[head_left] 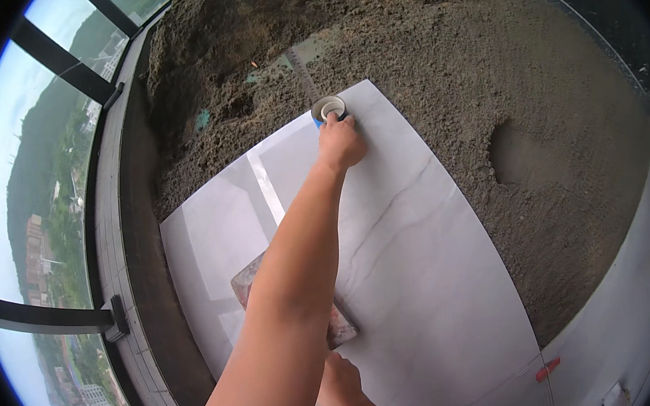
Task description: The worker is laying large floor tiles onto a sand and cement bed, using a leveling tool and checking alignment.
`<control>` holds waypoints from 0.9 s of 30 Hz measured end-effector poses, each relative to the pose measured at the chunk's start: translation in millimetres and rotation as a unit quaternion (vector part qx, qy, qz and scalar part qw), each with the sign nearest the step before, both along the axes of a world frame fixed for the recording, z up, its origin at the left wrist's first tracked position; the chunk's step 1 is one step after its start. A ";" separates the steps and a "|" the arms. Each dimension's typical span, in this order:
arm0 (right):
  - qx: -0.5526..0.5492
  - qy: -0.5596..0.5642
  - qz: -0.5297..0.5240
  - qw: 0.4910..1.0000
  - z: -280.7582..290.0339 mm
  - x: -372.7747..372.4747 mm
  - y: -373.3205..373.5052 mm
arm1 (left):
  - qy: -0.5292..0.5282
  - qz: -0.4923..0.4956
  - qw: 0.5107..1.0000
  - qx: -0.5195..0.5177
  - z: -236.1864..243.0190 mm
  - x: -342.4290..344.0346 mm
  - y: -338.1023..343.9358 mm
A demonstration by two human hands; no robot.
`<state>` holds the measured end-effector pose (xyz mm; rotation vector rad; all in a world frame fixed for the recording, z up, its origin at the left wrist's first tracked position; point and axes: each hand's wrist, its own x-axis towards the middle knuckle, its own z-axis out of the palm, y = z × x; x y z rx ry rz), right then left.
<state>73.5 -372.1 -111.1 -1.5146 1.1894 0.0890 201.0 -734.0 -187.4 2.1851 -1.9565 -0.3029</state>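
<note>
My left hand reaches out to the far edge of a large white marbled tile. Its fingers are closed on a small round thing with a white ring, a dark rim and a bit of blue at its side. Closer to me, my right hand looks closed, and my left forearm partly covers it. What its fingers hold is hidden. Just beyond it, a worn, stained rectangular block lies across the tile, its middle hidden under my left forearm.
Rough grey-brown mortar surrounds the tile's far and right sides, heaped at the back, with a hollow at right. A narrow strip runs into it. Window bars and a ledge stand left. A red piece sits at the tile joint.
</note>
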 end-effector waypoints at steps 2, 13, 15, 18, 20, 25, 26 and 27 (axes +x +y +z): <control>0.014 -0.002 0.002 1.000 1.6 -1.4 -3.5 | -0.007 0.009 1.000 -0.005 -1.8 -5.3 2.7; 0.010 -0.018 0.029 0.999 -8.2 -3.6 3.2 | -0.020 0.043 0.999 -0.005 5.4 -14.0 2.0; -0.017 -0.019 0.057 0.998 -7.4 -0.2 6.3 | -0.003 0.052 0.999 0.001 9.2 -5.9 6.5; 0.017 0.004 0.020 1.000 0.0 5.3 1.9 | 0.028 0.064 0.998 -0.001 7.8 12.7 25.3; -0.011 0.041 -0.008 0.999 8.6 1.6 -3.7 | 0.020 0.100 0.994 -0.034 6.7 53.3 51.8; 0.011 0.054 -0.009 0.998 13.7 2.5 -9.6 | -0.047 0.234 0.955 -0.175 2.5 193.5 176.9; -0.010 0.062 -0.013 0.998 11.8 3.2 -8.7 | -0.063 0.240 0.951 -0.185 1.4 212.8 209.3; -0.030 0.069 -0.015 0.997 11.6 4.5 -5.7 | -0.081 0.247 0.946 -0.194 1.0 229.9 237.7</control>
